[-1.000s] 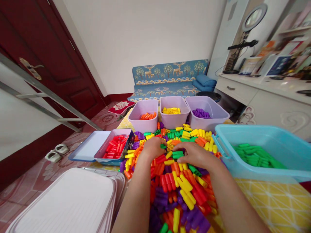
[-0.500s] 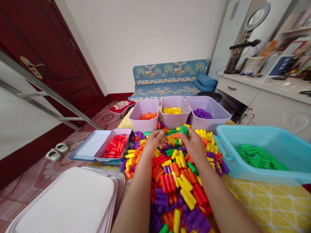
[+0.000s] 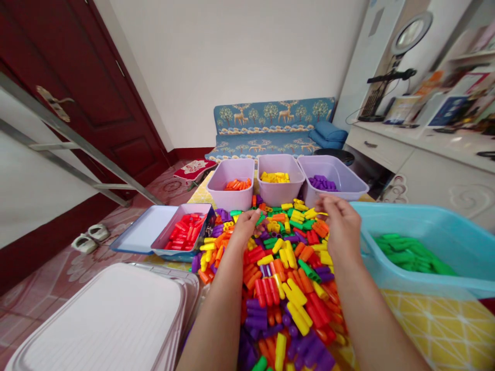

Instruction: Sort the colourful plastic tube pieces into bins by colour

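My left hand (image 3: pixel 246 226) is over the far middle of a heap of colourful plastic tube blocks (image 3: pixel 273 257). Its thumb and fingers close around a green tube block (image 3: pixel 262 218), of which only a small part shows. My right hand (image 3: pixel 342 226) hovers above the heap's right side, beside the turquoise bin (image 3: pixel 425 212). Its fingers are bent and apart from the thumb, and no block shows between them; the palm is hidden. Green tube blocks (image 3: pixel 412 253) lie inside that bin.
Behind the heap stand three lilac bins with orange (image 3: pixel 237 184), yellow (image 3: pixel 275 178) and purple blocks (image 3: pixel 323 183). An open tin (image 3: pixel 155 232) holds red blocks at left. Stacked white lids (image 3: pixel 100 314) lie nearer, and a ladder (image 3: pixel 77 149) leans at far left.
My right hand has moved right from the heap's middle to beside the turquoise bin. The green blocks it held no longer show in its fingers. My left hand has barely moved.
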`<action>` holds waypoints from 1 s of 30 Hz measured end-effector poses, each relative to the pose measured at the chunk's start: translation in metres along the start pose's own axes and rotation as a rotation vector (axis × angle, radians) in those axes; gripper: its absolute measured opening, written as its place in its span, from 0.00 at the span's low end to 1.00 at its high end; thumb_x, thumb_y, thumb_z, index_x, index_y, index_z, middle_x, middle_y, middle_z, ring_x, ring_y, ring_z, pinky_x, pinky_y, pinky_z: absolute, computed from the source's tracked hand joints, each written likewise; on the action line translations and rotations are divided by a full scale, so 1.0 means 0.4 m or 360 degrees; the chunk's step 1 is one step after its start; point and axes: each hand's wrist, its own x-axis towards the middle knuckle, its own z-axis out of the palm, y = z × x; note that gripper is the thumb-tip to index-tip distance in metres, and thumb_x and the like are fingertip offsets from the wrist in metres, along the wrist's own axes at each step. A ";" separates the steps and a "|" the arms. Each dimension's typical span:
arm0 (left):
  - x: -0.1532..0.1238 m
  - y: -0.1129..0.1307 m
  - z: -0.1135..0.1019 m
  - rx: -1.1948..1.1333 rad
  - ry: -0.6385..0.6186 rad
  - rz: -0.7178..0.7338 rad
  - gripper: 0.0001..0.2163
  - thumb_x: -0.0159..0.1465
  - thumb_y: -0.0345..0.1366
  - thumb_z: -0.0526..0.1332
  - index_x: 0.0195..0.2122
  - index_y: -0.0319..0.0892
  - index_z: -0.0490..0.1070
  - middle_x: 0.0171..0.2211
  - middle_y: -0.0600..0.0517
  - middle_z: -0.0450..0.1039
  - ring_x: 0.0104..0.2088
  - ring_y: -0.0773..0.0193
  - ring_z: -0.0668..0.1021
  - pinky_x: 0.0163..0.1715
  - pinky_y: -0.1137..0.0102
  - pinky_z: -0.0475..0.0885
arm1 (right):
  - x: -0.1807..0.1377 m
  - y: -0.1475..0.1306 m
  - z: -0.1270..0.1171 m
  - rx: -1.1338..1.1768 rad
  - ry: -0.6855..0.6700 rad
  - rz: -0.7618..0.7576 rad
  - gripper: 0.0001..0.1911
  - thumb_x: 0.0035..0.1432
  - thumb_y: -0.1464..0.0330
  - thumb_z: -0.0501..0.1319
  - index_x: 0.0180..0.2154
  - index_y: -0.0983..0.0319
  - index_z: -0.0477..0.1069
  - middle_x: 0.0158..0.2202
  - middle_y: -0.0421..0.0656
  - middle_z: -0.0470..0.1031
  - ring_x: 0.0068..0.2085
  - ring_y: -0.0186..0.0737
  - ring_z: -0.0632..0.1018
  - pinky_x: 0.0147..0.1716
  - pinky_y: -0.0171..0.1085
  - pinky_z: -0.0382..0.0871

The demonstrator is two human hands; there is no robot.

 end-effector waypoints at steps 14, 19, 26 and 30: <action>-0.001 -0.005 0.017 0.0192 -0.0085 -0.0184 0.07 0.59 0.33 0.63 0.38 0.38 0.72 0.25 0.53 0.74 0.21 0.71 0.78 0.20 0.80 0.71 | -0.053 0.094 0.041 -0.1670 -0.1103 -0.0165 0.28 0.54 0.73 0.55 0.58 0.65 0.63 0.44 0.52 0.77 0.43 0.48 0.77 0.41 0.40 0.67; 0.000 -0.013 0.019 0.0269 -0.0135 -0.0143 0.06 0.57 0.31 0.64 0.35 0.38 0.72 0.24 0.54 0.73 0.22 0.70 0.78 0.21 0.79 0.70 | -0.045 0.117 0.033 -0.1463 -0.1131 0.0000 0.32 0.51 0.72 0.58 0.60 0.60 0.61 0.34 0.44 0.77 0.37 0.44 0.77 0.37 0.38 0.67; -0.006 -0.008 0.016 0.0224 -0.0122 -0.0173 0.06 0.57 0.30 0.61 0.37 0.38 0.70 0.25 0.54 0.72 0.22 0.71 0.77 0.22 0.79 0.70 | -0.053 0.117 0.042 -0.1098 -0.1077 0.0019 0.33 0.46 0.73 0.61 0.57 0.58 0.64 0.44 0.45 0.73 0.34 0.38 0.74 0.35 0.37 0.69; -0.010 -0.002 0.013 0.0306 -0.0141 -0.0151 0.09 0.57 0.30 0.58 0.40 0.39 0.70 0.27 0.53 0.72 0.23 0.70 0.76 0.22 0.78 0.69 | -0.055 0.106 0.048 -0.0782 -0.1177 0.0047 0.34 0.44 0.77 0.59 0.56 0.56 0.66 0.49 0.45 0.71 0.34 0.35 0.73 0.35 0.36 0.70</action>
